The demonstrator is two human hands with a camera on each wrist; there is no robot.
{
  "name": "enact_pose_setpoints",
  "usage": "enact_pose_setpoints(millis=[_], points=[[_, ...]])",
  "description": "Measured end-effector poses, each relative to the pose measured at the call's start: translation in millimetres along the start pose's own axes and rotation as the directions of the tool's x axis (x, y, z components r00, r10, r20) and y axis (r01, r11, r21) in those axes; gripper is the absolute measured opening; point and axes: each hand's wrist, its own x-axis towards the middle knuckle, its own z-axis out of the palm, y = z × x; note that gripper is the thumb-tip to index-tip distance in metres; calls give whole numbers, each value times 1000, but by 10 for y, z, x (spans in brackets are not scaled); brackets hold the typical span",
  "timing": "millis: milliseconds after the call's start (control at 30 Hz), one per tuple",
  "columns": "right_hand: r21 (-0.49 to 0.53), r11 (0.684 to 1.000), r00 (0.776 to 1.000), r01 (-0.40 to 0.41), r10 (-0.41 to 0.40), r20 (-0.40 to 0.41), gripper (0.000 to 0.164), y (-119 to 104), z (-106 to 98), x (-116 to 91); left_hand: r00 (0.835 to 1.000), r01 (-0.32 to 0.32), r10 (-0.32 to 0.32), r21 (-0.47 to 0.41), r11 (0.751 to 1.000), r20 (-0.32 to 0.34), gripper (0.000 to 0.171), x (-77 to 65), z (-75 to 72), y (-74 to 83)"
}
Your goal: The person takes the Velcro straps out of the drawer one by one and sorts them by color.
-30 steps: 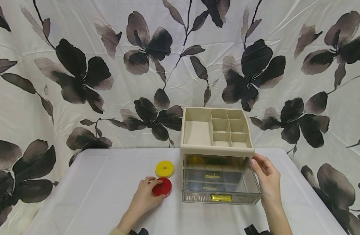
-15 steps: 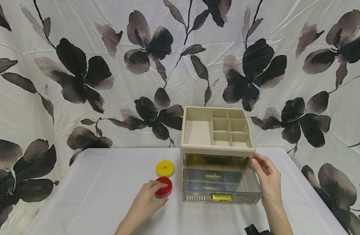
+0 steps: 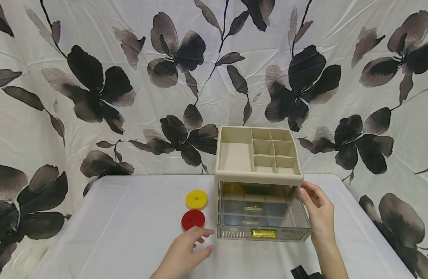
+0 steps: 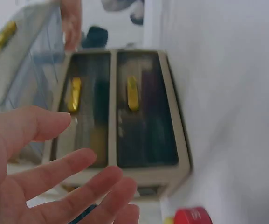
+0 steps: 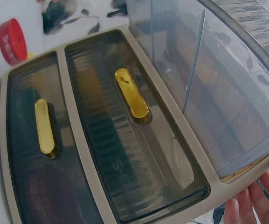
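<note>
While head view shows the red disc (image 3: 193, 219) from above, right wrist view adds side lettering. Left hand (image 3: 186, 251) spread; right hand (image 3: 319, 212), fingers relaxed, touches organizer (image 3: 259, 178).

Flower-printed cloth (image 3: 214, 85) behind white table (image 3: 126, 217)

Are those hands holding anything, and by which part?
The right hand holds the drawer organizer by its right side, near the top; the left hand holds nothing.
</note>
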Motion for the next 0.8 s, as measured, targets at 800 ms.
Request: enact_pose_setpoints(millis=[800], points=[[-6,1000,1000,13,-13,-3,29,13,-1,3,971,-105,140,-177,978,196,26,-37,100,512]])
